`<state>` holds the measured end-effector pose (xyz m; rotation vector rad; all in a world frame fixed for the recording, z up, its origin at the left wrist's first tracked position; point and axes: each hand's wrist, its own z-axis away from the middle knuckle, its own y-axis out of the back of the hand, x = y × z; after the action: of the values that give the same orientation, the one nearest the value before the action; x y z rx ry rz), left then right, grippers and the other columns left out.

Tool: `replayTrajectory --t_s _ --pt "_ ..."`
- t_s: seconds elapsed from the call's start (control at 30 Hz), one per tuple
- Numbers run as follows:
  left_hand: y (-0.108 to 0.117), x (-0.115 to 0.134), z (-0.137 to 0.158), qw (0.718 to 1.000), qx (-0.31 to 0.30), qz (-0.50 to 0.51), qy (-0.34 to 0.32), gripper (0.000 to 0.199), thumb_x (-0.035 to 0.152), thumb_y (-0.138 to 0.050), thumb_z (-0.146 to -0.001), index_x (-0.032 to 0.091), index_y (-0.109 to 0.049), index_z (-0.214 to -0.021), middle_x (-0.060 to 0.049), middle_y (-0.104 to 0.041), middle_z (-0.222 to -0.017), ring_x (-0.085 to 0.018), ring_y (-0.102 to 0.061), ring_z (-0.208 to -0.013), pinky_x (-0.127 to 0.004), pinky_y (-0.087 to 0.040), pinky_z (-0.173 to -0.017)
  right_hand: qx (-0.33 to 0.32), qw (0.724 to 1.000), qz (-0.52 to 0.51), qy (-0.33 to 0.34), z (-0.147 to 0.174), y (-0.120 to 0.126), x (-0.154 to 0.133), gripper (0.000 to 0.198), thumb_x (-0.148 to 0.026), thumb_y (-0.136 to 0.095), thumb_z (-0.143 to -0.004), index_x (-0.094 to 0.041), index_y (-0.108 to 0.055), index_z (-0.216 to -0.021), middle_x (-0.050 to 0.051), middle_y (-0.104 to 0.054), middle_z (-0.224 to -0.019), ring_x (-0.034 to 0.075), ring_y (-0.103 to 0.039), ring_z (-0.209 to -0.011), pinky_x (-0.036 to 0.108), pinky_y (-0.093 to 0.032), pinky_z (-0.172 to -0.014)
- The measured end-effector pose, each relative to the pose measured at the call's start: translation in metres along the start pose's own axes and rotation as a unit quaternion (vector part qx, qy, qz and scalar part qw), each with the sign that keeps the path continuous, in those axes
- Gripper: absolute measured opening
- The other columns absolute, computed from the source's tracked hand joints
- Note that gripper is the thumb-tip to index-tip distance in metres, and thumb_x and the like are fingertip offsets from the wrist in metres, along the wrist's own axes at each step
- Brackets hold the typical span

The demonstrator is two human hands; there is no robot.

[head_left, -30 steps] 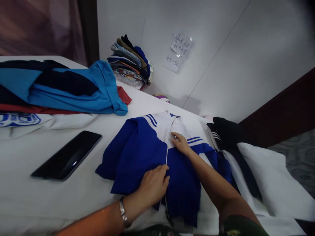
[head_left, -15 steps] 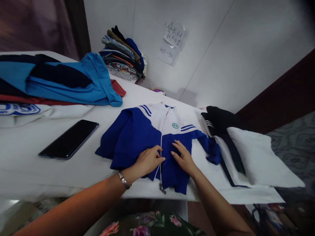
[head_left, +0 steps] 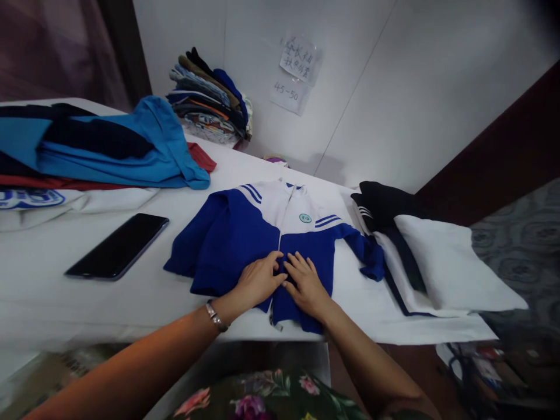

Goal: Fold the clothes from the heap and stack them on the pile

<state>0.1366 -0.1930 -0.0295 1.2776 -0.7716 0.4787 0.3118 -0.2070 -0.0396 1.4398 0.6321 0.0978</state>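
A blue and white zip jacket (head_left: 236, 233) lies front up on the white table, its sleeves out to either side. A round green badge (head_left: 305, 218) is on its white chest, and a white zip (head_left: 280, 236) runs down the middle. My left hand (head_left: 258, 277) rests on the jacket just left of the zip, fingers slightly bent and apart from the thumb. Flat on the right front panel lies my right hand (head_left: 307, 284), fingers spread. The two thumbs come close together over the zip. Neither hand visibly grips cloth.
A black phone (head_left: 118, 246) lies to the left on the white table (head_left: 175, 315). Behind it are blue, red and white clothes (head_left: 175, 151). Folded black and white garments (head_left: 441, 262) lie at the right. A clothes stack (head_left: 210, 96) stands by the wall, near paper signs (head_left: 297, 61).
My right hand has moved left and flattened on the jacket, bringing its thumb next to my left one. My left hand stays by the zip. The view has shifted slightly.
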Motion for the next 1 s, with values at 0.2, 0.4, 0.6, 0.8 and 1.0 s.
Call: replayTrajectory --t_s 0.2,0.4,0.6,0.8,1.0 --pt "-0.007 -0.010 -0.006 0.995 0.002 0.094 0.015 0.045 0.026 -0.061 -0.075 0.023 -0.056 -0.119 -0.002 -0.069 -0.095 -0.017 -0.063 -0.080 -0.029 -0.046 -0.073 -0.020 1.000 -0.015 -0.004 -0.002 0.000 -0.008 0.054 -0.038 -0.046 -0.096 -0.017 -0.039 -0.145 0.014 -0.038 -0.152 0.028 -0.030 -0.143 0.056 -0.020 -0.117" --pt "0.003 -0.008 -0.019 0.990 0.043 0.134 -0.014 0.041 0.020 -0.054 -0.074 0.020 -0.054 -0.116 0.002 -0.061 -0.078 -0.016 -0.060 -0.072 -0.027 -0.043 -0.065 0.022 0.999 -0.041 0.009 -0.010 0.008 -0.012 0.063 -0.043 -0.043 -0.097 -0.015 -0.027 -0.150 0.013 -0.024 -0.158 0.025 -0.017 -0.148 0.052 -0.016 -0.119" --pt "0.016 -0.003 -0.012 0.989 -0.022 -0.143 0.033 0.034 0.028 -0.047 -0.084 0.021 -0.052 -0.117 -0.006 -0.068 -0.088 -0.026 -0.066 -0.089 -0.034 -0.043 -0.074 -0.028 0.998 -0.062 0.008 -0.013 0.000 -0.007 0.062 -0.046 -0.053 -0.092 -0.022 -0.037 -0.147 0.013 -0.027 -0.157 0.030 -0.021 -0.146 0.058 -0.017 -0.117" --pt "0.014 -0.003 -0.007 0.974 -0.029 -0.221 0.030 0.035 0.039 -0.041 -0.091 0.020 -0.050 -0.119 -0.010 -0.070 -0.104 -0.029 -0.067 -0.098 -0.037 -0.045 -0.079 0.242 0.931 -0.269 -0.056 0.000 0.015 0.051 0.040 -0.040 -0.062 -0.086 -0.025 -0.064 -0.122 0.009 -0.060 -0.134 0.025 -0.050 -0.130 0.052 -0.030 -0.114" --pt "0.015 -0.005 -0.010 0.969 -0.042 -0.240 0.031 0.038 0.042 -0.038 -0.092 0.020 -0.053 -0.120 -0.010 -0.068 -0.115 -0.031 -0.065 -0.102 -0.039 -0.046 -0.080 0.364 0.587 -0.660 -0.296 0.006 0.037 0.143 0.019 -0.032 -0.067 -0.083 -0.018 -0.061 -0.095 0.009 -0.070 -0.100 0.022 -0.069 -0.096 0.044 -0.057 -0.089"
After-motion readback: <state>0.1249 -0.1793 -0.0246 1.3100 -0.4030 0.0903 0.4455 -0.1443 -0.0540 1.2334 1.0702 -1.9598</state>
